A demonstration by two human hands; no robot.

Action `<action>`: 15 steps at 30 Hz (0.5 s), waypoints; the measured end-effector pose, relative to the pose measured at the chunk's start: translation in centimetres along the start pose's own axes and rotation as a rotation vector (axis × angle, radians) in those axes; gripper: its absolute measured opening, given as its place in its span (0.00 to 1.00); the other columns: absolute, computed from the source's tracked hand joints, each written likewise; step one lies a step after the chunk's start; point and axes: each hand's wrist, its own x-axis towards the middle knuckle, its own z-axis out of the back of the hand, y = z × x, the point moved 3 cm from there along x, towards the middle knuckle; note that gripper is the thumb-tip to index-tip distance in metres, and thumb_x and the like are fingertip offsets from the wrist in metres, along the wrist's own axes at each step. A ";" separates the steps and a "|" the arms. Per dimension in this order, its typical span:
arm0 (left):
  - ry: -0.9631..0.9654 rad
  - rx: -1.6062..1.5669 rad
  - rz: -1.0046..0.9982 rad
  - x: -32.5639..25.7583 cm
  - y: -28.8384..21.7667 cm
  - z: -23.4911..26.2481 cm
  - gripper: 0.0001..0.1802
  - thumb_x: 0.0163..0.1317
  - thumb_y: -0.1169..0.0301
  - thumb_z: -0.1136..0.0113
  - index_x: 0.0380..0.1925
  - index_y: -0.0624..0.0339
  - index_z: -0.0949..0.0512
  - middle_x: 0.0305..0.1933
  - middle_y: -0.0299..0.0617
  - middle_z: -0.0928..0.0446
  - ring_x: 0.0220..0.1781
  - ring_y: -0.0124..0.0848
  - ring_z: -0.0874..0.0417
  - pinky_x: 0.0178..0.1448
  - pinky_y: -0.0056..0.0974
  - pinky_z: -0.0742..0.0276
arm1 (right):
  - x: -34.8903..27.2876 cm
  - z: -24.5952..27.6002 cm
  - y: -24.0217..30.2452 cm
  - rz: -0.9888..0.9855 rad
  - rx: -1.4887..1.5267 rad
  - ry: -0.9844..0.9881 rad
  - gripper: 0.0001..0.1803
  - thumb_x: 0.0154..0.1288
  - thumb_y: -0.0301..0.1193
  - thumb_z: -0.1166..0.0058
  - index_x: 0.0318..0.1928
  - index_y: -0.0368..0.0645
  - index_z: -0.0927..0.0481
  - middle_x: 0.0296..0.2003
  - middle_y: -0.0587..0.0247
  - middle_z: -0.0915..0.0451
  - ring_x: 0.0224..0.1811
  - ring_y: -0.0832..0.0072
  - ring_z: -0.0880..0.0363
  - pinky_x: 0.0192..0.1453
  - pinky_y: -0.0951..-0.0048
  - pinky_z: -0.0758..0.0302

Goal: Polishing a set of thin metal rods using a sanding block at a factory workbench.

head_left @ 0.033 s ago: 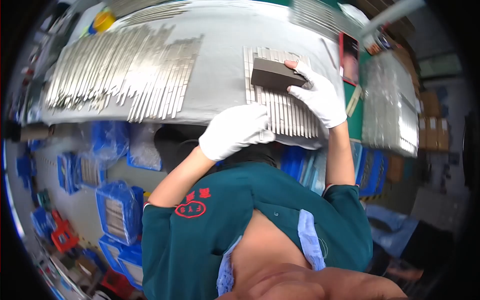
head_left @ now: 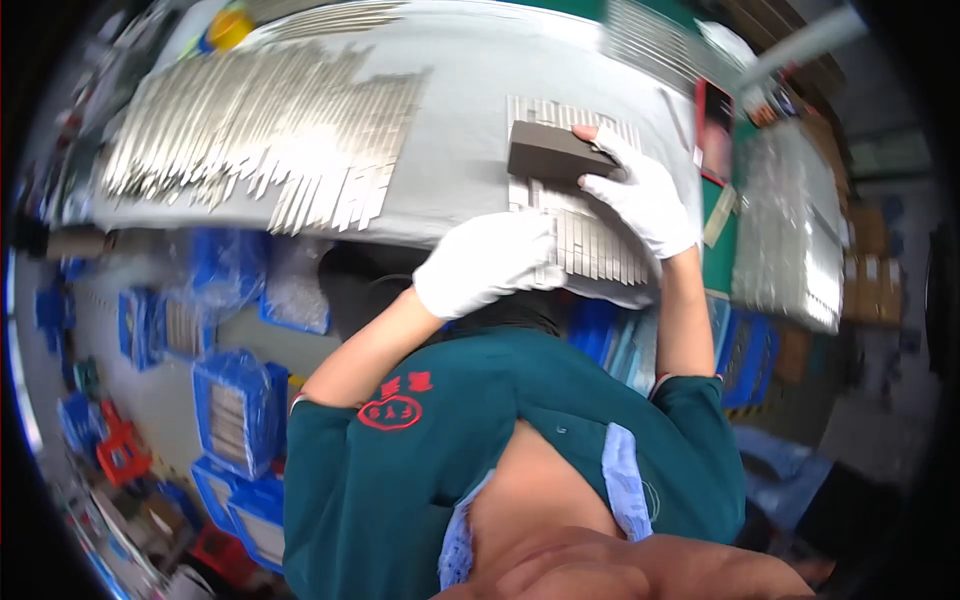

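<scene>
My right hand (head_left: 640, 205), in a white glove with bare fingertips, grips a dark grey rectangular block (head_left: 560, 152) by its right end. The block lies across a batch of narrow silvery metal strips (head_left: 600, 245), laid side by side on the table, and hides their middle. At the near left corner of that batch is my left hand (head_left: 488, 262), also gloved. Its fingers are curled together beside the strips' near ends; whatever they hold is hidden.
A larger spread of metal strips (head_left: 260, 130) covers the table's left side. On the right lie a red-edged phone (head_left: 714, 135) and a plastic-wrapped stack (head_left: 788, 230). Blue crates (head_left: 235, 415) stand on the floor at left. A yellow container (head_left: 230, 30) is at the far left.
The whole view has shifted, so the table and its contents appear slightly farther right. My hands and the block keep nearly the same places at the strips.
</scene>
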 end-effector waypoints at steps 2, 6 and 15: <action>-0.286 0.041 -0.095 -1.7 0.6 -2.4 0.18 0.57 0.57 0.34 0.44 0.54 0.21 0.49 0.46 0.19 0.50 0.45 0.17 0.51 0.43 0.19 | 1.0 -0.9 0.3 0.200 -0.244 0.015 0.27 0.59 0.23 0.41 0.62 0.44 0.25 0.56 0.55 0.21 0.58 0.71 0.23 0.63 0.73 0.30; -0.213 -0.330 -0.006 -1.5 0.7 -2.4 0.18 0.60 0.66 0.39 0.51 0.54 0.23 0.52 0.51 0.21 0.52 0.47 0.18 0.56 0.48 0.21 | 1.3 3.0 -4.7 0.077 -0.124 0.029 0.29 0.58 0.20 0.41 0.62 0.40 0.27 0.59 0.59 0.24 0.62 0.72 0.28 0.69 0.71 0.35; -0.365 -0.189 -0.075 -2.0 0.9 -3.0 0.15 0.59 0.67 0.35 0.46 0.57 0.21 0.46 0.50 0.18 0.47 0.49 0.17 0.50 0.47 0.20 | 2.6 0.8 -2.3 0.076 -0.110 0.057 0.28 0.58 0.23 0.41 0.61 0.41 0.25 0.58 0.59 0.22 0.62 0.73 0.28 0.66 0.72 0.33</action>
